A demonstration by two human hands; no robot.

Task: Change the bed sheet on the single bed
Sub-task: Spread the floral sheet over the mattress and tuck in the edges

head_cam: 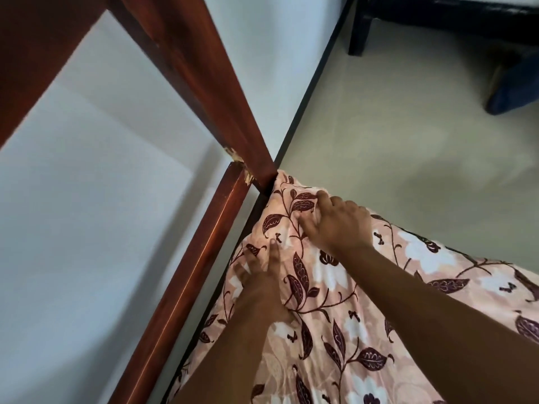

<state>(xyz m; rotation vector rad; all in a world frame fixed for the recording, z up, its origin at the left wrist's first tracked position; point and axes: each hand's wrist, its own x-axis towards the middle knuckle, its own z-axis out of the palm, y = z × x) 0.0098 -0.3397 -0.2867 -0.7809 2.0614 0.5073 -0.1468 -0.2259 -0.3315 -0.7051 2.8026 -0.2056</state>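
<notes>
Pink bed sheet with dark leaves, white flowers and tiny butterflies, spread over the near right part of the view and bunched up at the far corner of the bed, right beside the wooden bedpost. Corner of the sheet touching the foot of that post.

Left hand lying on the sheet near the bed's left edge, fingers straight and a bit spread, pressing flat on the cloth. Some blur on the fingertips. Nothing gripped there.

Right hand farther off, at the bunched corner, fingers bent down into the cloth, with a fold of the sheet under them. Looks like a grip on the fold, though the thumb is hidden. Both bare arms reaching in from the near right.

Red-brown wooden side rail running along the left edge of the bed, joining the post, with chipped pale spots at the joint. White wall on the left behind the rail. Pale floor on the far right, with a dark strip along the bottom of the wall. Black furniture leg at the far top right. Dark blue thing on the floor at the right edge, too blurred to name.
</notes>
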